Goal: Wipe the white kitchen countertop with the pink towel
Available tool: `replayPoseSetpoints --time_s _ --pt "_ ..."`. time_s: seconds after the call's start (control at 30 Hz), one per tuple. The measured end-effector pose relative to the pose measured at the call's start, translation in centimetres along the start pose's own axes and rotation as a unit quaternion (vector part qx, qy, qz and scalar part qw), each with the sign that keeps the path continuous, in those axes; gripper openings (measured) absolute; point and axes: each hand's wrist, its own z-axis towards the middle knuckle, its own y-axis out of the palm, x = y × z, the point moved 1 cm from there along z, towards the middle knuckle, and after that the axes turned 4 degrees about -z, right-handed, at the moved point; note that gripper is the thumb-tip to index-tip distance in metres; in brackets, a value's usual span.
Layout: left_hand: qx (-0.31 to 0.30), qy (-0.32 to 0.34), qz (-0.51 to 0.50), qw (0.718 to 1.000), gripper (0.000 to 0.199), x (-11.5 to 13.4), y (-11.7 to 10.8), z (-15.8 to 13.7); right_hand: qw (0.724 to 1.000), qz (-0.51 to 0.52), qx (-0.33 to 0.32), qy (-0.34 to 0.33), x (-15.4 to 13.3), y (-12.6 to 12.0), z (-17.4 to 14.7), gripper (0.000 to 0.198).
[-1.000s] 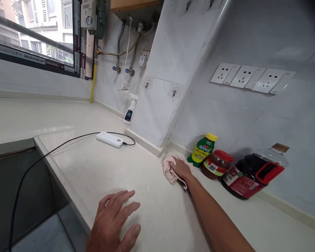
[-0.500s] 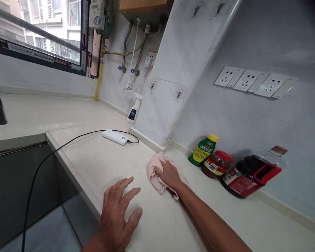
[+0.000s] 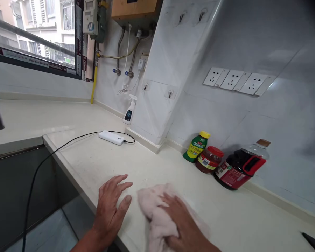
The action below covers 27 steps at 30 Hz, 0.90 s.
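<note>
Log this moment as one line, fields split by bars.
right hand: on pink cloth | left hand: open, empty | under cloth: pale countertop | by wall: green bottle, red-lidded jar, dark jug

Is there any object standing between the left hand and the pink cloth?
Nothing visible stands between the left hand and the pink cloth; only countertop shows in the gap. The right hand is on the cloth. The green bottle and red-lidded jar are farther back, near the wall.

Cloth [image 3: 160, 224] on countertop [image 3: 231, 220] under right fingers [image 3: 174, 206], left fingers [image 3: 123, 187] at left, jar [image 3: 209, 159] behind at right
</note>
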Motion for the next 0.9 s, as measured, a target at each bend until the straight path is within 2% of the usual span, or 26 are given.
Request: replayPoseSetpoints --time_s 0.1,0.17,0.23,0.3,0.4,0.6,0.73,0.9 --pt "-0.008 0.024 0.007 1.0 0.028 0.6 0.1 0.1 0.984 -0.061 0.062 0.158 6.6 -1.6 -2.6 0.058" --pt "-0.011 0.031 0.013 0.999 0.027 0.9 0.1 0.2 0.963 -0.079 0.064 0.251 10.0 -3.2 -2.6 0.048" --pt "-0.016 0.032 0.019 0.999 0.027 1.2 0.1 0.4 0.948 -0.088 0.057 0.3 11.9 -4.9 -1.3 0.04" --pt "-0.017 0.029 0.026 0.999 0.027 1.3 0.1 0.6 0.944 -0.095 0.054 0.311 12.0 -6.1 0.8 0.036" --pt "-0.012 0.019 0.035 0.999 0.028 1.4 0.0 0.8 0.951 -0.097 0.036 0.291 10.0 -6.2 4.2 0.044" --pt "-0.029 -0.009 0.019 0.999 0.034 1.5 0.0 0.9 0.976 -0.073 -0.028 0.204 2.1 -3.0 8.4 0.051" --pt "-0.057 -0.038 -0.025 0.997 0.038 1.4 -0.5 1.2 0.987 -0.044 -0.085 0.129 -3.8 -1.3 8.6 0.061" --pt "-0.083 -0.099 -0.158 0.979 0.044 0.9 -1.3 1.9 0.984 0.023 -0.166 0.059 -9.9 -1.9 6.9 0.082"
